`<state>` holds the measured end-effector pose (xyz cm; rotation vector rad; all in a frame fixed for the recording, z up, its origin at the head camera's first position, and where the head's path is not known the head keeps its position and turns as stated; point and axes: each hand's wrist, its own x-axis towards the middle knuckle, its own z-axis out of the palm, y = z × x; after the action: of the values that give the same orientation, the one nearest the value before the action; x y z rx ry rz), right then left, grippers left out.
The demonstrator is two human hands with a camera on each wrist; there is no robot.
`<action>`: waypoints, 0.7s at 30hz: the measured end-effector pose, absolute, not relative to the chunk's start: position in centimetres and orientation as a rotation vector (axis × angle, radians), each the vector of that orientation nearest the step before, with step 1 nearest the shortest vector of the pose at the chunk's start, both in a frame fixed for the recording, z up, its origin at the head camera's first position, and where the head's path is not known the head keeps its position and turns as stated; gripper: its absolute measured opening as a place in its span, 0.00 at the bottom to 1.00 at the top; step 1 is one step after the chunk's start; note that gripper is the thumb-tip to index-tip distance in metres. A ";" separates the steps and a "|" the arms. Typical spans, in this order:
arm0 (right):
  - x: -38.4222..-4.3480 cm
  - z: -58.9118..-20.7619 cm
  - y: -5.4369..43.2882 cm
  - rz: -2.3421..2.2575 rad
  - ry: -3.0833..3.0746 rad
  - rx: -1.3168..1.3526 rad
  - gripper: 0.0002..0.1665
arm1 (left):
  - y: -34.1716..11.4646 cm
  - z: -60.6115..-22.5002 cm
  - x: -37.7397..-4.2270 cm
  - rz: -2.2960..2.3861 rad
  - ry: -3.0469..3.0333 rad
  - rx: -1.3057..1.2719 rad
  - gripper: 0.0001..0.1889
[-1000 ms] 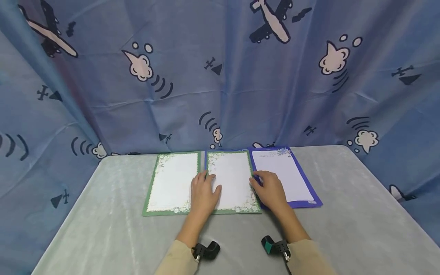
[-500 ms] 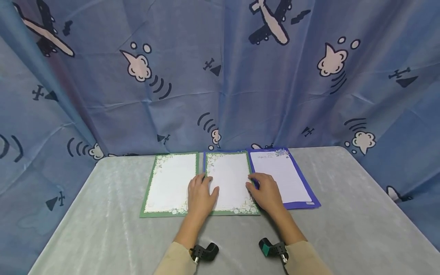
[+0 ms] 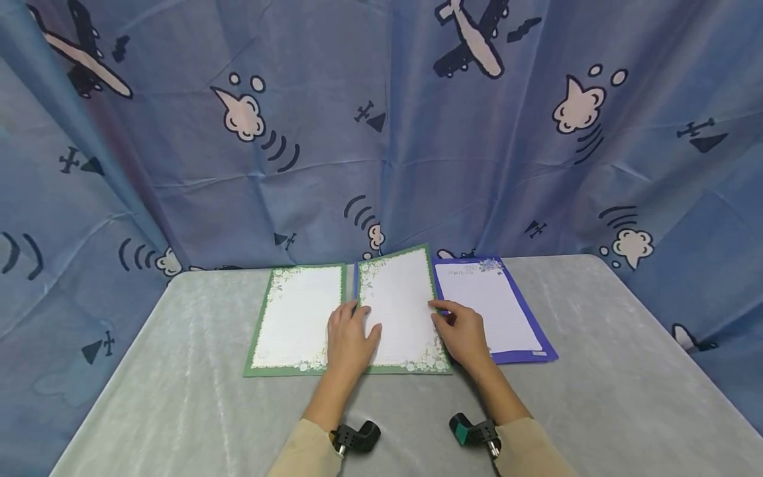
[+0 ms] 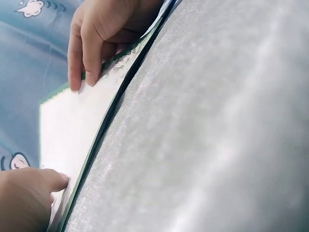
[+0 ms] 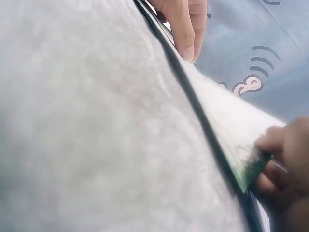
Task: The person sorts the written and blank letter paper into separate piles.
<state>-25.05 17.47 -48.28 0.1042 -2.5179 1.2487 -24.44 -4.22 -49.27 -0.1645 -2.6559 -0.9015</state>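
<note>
My R hand [image 3: 463, 331] pinches the right edge of the mid green paper [image 3: 399, 305], far right corner raised; my L hand [image 3: 347, 338], fingers loosely spread, rests at its left side. It's on the table [image 3: 602, 404] btwn the left green paper [image 3: 295, 318] and blue paper [image 3: 491, 311]. Might crease if R pulls w/ L pressing, or slip b/c I've only the edge. Count: 2 hands, 2 green papers, 1 blue paper + 1 blue strip [image 3: 356, 281] peeking out.

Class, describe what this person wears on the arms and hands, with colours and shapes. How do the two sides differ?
The left hand and right hand wear no gloves. The left sleeve and right sleeve look plain beige. The left camera and right camera, worn on the wrists, are black and bent; only the right shows a green patch.
</note>
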 end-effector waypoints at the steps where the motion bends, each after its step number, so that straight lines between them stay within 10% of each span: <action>1: -25.1 -48.2 17.5 1.261 -2.520 0.099 0.15 | -4.2 -49.3 -24.5 -0.902 -2.658 -0.161 0.20; 21: -25.1 -47.2 18.0 1.748 -2.403 -0.085 0.17 | -4.6 -48.2 -25.0 -1.203 -2.567 -0.074 0.20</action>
<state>-25.12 18.02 -47.18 -0.0853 -2.4027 1.7482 -25.01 -4.63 -48.18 -0.0740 -2.5668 -1.2034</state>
